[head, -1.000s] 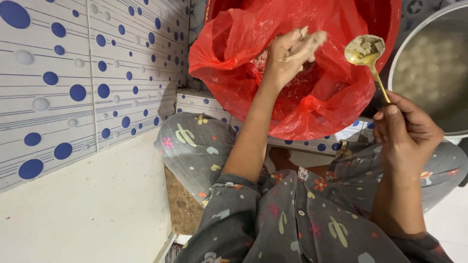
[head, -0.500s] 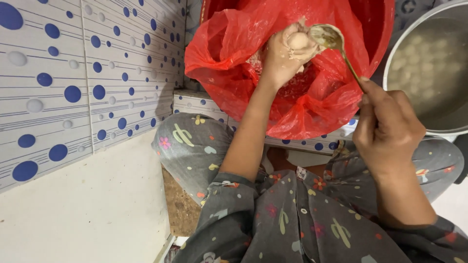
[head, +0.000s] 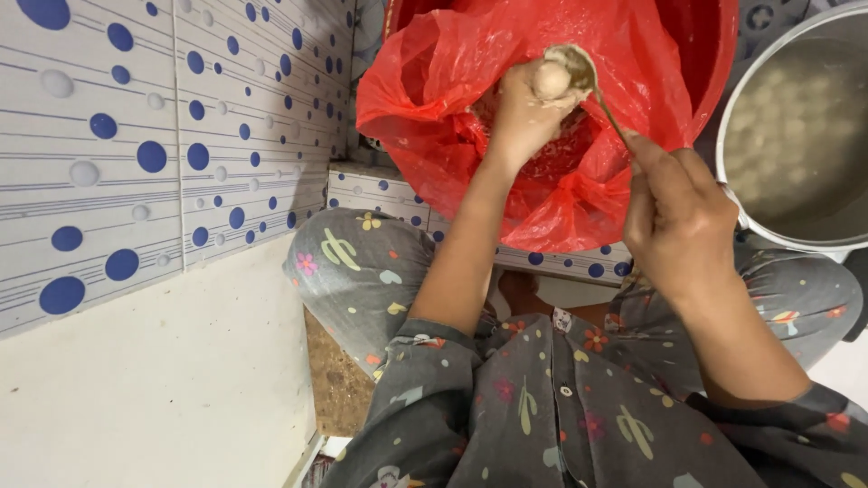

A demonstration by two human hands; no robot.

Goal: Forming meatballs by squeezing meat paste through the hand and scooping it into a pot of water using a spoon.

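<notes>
My left hand (head: 523, 113) is raised over a red tub lined with a red plastic bag (head: 434, 99) and is closed around pale paste; a round ball of paste (head: 550, 79) bulges out at its top. My right hand (head: 674, 217) grips the handle of a metal spoon (head: 586, 77), whose bowl touches the ball at the left fist. The hand hides the tub's contents.
A large metal pot (head: 796, 145) holding several pale balls in liquid stands at the right. A tiled wall with blue dots (head: 181, 145) rises on the left above a white floor (head: 154, 398). My knees in grey patterned cloth (head: 362, 271) are below the tub.
The spoon, held apart at the right with paste in it a second ago, has swung left to the left fist. A round ball now shows at the top of that fist.
</notes>
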